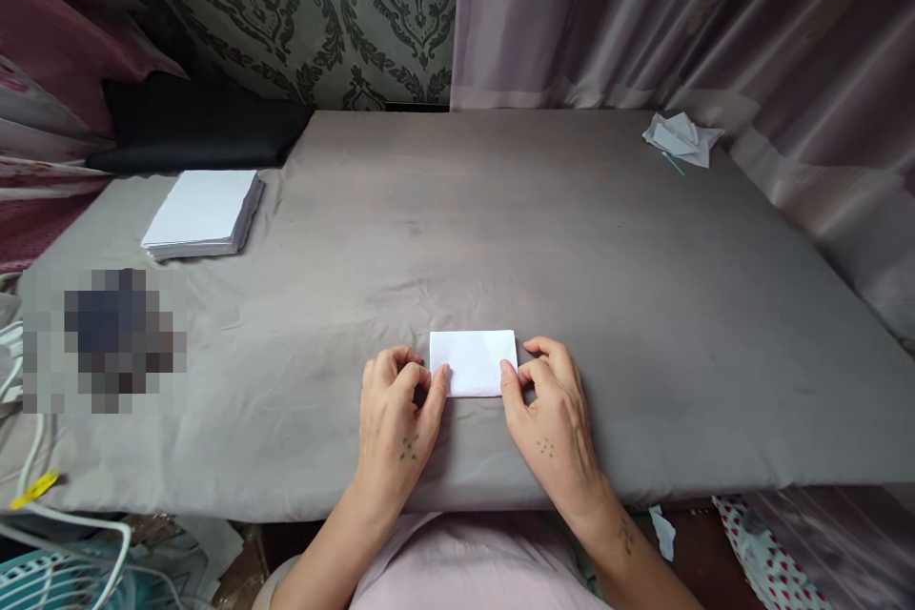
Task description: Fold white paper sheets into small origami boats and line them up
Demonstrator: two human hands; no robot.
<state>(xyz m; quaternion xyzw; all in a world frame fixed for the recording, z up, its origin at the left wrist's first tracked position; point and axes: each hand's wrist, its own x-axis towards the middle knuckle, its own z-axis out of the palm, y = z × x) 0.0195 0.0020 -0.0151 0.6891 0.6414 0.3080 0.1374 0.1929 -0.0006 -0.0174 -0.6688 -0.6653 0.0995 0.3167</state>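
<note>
near edge (pixel 493 501) | left hand (pixel 400 410), right hand (pixel 549 410) on paper (pixel 473 362) | wide cloth (pixel 472 219) beyond

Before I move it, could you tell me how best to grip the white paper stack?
Take the white paper stack by its right side, coming from the right, thumb on top and fingers low. It lies flat with that thick, layered edge exposed, while black material sits just beyond its far edge.
</note>
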